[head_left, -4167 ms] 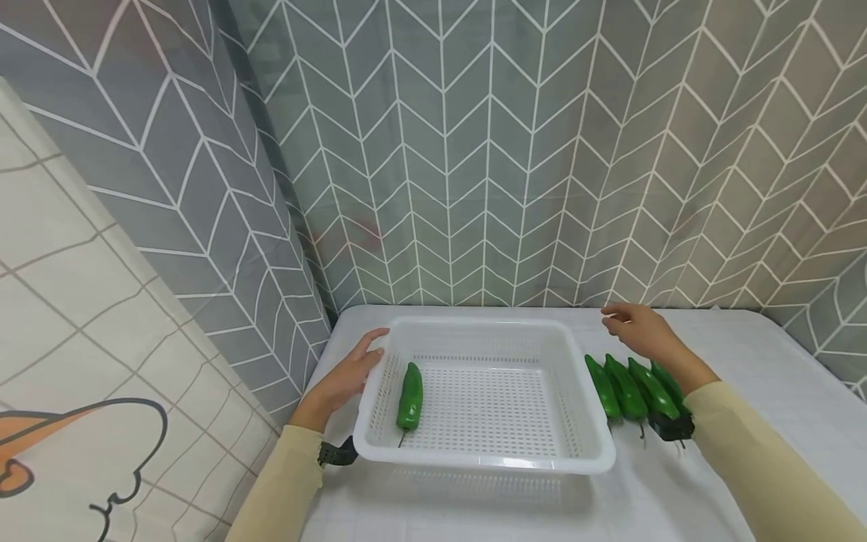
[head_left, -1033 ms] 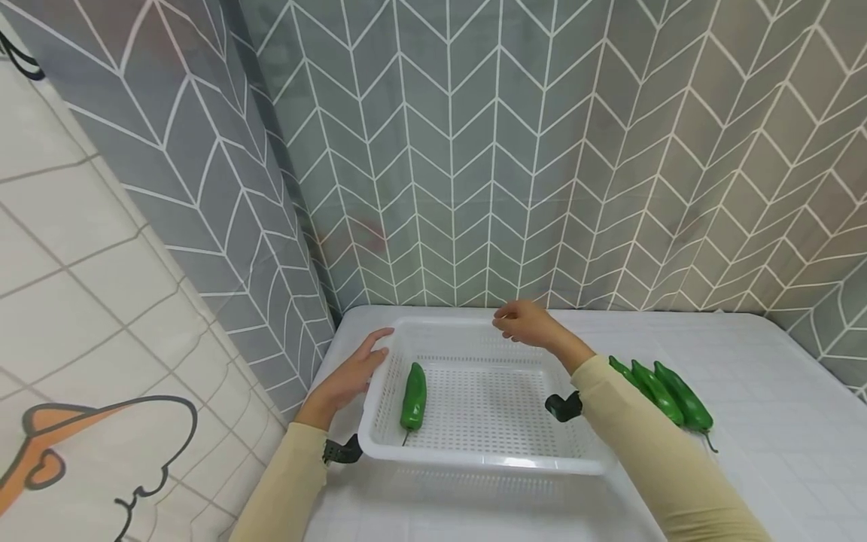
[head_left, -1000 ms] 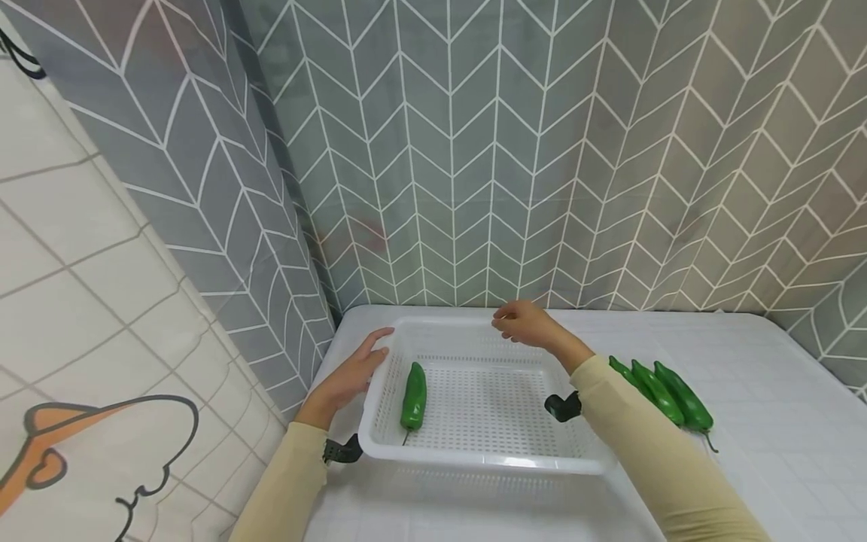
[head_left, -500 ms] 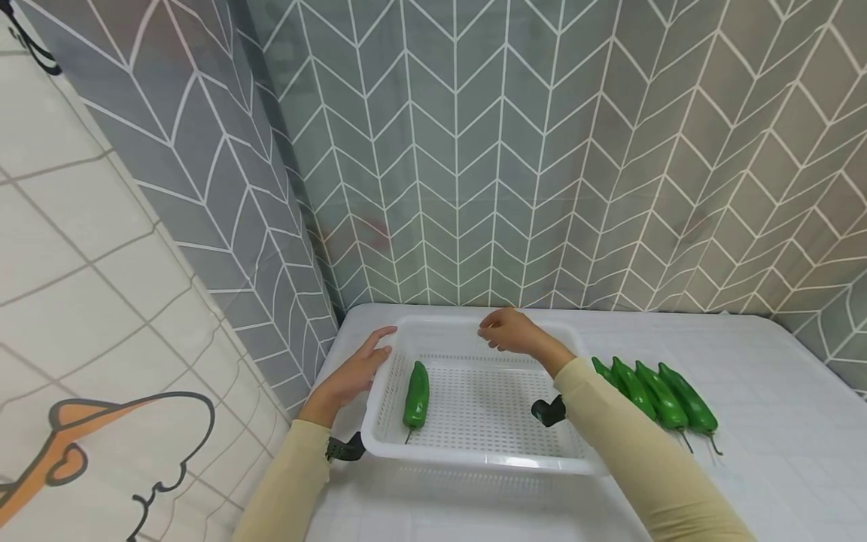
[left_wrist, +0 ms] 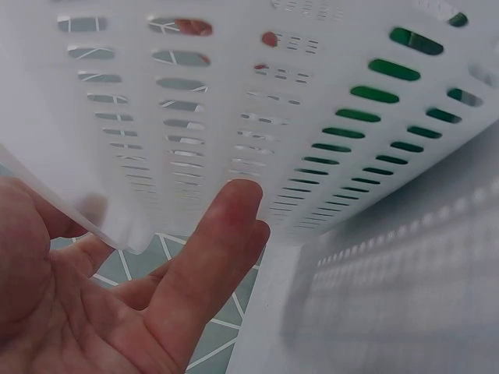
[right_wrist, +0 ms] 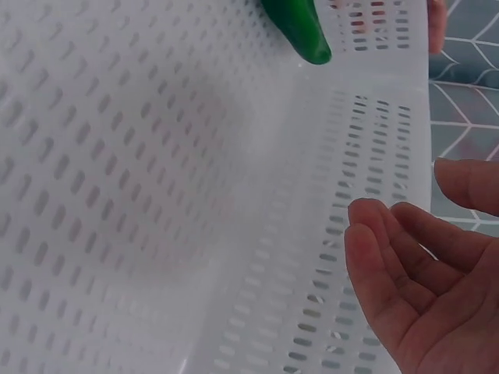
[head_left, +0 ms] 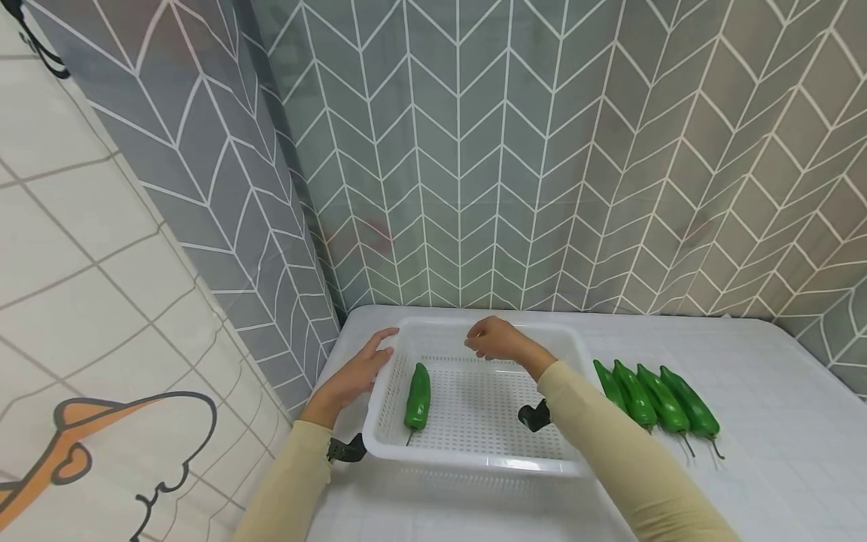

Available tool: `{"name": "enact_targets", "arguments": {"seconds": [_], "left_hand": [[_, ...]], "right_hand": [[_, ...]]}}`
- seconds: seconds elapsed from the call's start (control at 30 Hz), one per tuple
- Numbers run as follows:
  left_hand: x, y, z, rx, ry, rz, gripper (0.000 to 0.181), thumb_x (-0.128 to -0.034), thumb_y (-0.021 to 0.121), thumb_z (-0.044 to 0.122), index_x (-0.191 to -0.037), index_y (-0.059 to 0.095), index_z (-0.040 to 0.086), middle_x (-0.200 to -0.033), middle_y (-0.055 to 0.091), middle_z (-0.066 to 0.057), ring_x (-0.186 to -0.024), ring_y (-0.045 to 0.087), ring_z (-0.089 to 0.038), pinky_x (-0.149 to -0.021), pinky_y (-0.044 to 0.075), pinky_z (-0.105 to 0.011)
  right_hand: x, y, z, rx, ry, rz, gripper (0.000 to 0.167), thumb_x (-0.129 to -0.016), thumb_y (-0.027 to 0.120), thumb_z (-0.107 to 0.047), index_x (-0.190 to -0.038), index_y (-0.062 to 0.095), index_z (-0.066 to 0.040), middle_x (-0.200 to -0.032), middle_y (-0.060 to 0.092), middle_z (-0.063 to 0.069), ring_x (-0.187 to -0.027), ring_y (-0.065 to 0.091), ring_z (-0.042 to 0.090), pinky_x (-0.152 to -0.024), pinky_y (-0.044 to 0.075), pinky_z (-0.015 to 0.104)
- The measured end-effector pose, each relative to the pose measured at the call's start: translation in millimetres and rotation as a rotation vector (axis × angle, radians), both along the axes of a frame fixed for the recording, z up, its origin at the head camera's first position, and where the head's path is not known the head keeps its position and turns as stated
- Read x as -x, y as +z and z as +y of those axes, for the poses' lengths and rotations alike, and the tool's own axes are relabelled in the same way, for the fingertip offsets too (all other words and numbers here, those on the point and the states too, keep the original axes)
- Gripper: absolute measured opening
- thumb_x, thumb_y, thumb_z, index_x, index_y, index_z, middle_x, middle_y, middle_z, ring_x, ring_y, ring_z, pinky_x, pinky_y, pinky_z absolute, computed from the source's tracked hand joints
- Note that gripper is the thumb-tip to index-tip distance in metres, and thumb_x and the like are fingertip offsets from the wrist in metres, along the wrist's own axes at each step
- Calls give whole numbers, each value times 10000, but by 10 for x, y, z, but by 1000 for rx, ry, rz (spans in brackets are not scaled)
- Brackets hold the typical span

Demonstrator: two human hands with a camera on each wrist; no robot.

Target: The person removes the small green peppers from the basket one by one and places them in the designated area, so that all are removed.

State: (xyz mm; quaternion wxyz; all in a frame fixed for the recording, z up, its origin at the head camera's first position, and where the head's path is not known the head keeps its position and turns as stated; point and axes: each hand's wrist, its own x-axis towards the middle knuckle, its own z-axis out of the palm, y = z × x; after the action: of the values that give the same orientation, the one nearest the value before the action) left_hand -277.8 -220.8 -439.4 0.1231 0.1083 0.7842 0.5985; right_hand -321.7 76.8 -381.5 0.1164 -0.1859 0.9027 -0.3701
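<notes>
A white perforated plastic basket stands on the table with one long green pepper lying near its left wall. At the left rim, my left hand holds the basket. In the left wrist view its thumb lies at the rim and fingers reach under it along the outer wall. My right hand hovers over the far part of the basket, loosely curved. The right wrist view shows nothing between its fingers and thumb.
Several green peppers lie side by side on the white-covered table, right of the basket and beyond my right forearm. A grey chevron curtain hangs behind the table's far edge. White tiled-pattern cloth covers the left side.
From over the peppers at the right, my right hand has moved left above the basket, lately drifting a little further left and lower. The left hand stays at the rim; the peppers look unmoved.
</notes>
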Motion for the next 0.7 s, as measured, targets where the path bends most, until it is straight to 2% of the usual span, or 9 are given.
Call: {"name": "enact_targets", "arguments": {"seconds": [0.4,0.7], "left_hand": [[38,-41,-15,0,-9,0,471,-1130,323,327,-1587,210,311,-1449,519,-161,-1204,604,-308,-910,526,-556],[35,-28,-16,-5,-14,-3,468,-1131,317,328,-1586,207,317,-1449,514,-153,-1201,606,-308,-891,540,-532]], "right_hand": [[-77,-69,-200,-61,49,5,292,-989,650,-129,-1185,672,86,-1006,720,148,-843,703,223,-766,584,352],[-70,-172,-349,-112,78,-20,314,-996,647,-151,-1217,670,72,-977,724,123,-821,706,197,-756,583,329]]}}
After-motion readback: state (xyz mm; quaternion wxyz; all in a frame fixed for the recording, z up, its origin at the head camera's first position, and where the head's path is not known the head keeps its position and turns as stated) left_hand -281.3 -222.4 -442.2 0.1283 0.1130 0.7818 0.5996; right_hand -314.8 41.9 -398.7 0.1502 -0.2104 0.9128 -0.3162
